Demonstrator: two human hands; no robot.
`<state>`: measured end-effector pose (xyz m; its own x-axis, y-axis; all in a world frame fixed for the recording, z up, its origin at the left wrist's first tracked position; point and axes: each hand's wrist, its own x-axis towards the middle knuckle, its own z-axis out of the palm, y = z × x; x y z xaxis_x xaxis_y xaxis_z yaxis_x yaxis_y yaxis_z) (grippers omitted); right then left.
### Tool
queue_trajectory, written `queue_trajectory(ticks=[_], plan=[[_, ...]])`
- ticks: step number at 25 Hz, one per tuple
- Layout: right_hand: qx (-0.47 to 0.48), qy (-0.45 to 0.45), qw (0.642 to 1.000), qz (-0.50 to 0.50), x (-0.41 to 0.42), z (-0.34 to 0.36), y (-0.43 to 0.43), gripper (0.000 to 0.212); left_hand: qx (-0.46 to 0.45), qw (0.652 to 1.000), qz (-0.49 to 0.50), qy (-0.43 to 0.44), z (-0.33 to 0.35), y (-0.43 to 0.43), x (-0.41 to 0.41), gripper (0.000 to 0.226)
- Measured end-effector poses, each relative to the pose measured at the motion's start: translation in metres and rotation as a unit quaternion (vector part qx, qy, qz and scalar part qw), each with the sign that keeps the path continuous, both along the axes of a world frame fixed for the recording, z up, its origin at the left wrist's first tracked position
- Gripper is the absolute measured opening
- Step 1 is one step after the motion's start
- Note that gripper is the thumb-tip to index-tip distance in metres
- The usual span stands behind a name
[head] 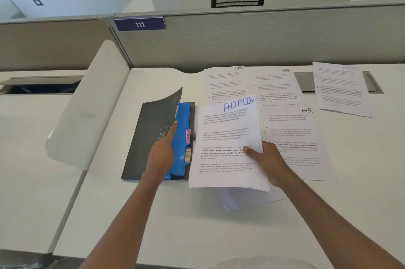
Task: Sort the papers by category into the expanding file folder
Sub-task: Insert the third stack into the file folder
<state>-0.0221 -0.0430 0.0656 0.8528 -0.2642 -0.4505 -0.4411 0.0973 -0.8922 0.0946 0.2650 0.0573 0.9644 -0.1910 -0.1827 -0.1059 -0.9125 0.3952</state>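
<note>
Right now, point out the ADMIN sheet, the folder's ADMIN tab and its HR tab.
ADMIN sheet (225, 135): head view, middle of the printed page.
ADMIN tab (188, 136): head view, centre of the pink label.
HR tab (188, 154): head view, centre of the orange label.

The single head-worn wide-angle camera looked forward and down from above the near edge of the counter (175, 220), close over it, facing the far partition (241, 40).
</note>
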Motion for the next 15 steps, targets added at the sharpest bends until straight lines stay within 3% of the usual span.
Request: queue_trajectory(ticks=[7,15], plan=[[0.029,0.046,0.994,0.096,0.048,0.039,0.011,0.031,-0.146,0.986,0.034,0.078,0.022,0.021,0.012,0.074],[0.005,0.09,0.986,0.139,0.099,0.055,0.049,0.037,-0.163,0.985,0.04,0.048,0.038,0.027,0.013,0.068]])
